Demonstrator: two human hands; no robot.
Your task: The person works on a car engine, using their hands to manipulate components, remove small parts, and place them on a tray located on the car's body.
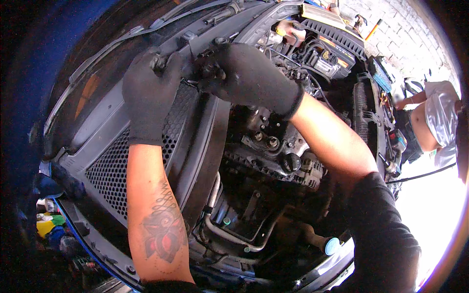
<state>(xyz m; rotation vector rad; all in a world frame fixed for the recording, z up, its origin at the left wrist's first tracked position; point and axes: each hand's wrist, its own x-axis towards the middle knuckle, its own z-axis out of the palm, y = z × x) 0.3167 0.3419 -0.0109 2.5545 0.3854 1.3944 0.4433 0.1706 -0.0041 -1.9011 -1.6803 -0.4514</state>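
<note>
Both my hands wear black gloves and are held over the rear edge of a car's engine bay. My left hand (pixel 150 93) has its fingers curled in above the black cowl panel (pixel 108 173), which has a honeycomb grille. Whatever lies in those fingers is hidden. Just to its right, my right hand (pixel 246 73) is closed by the panel's front edge, fingertips turned toward the left hand. Something small and dark is at its fingertips, too unclear to name. The engine (pixel 266 141) lies below and to the right of my hands.
A battery (pixel 333 57) sits at the far right of the bay. Below it are a black filler cap (pixel 291 162), an alternator (pixel 309 172) and a blue cap (pixel 332 245). A wiper arm (pixel 128 35) crosses the far left. Another person (pixel 426 122) stands beyond the car's front.
</note>
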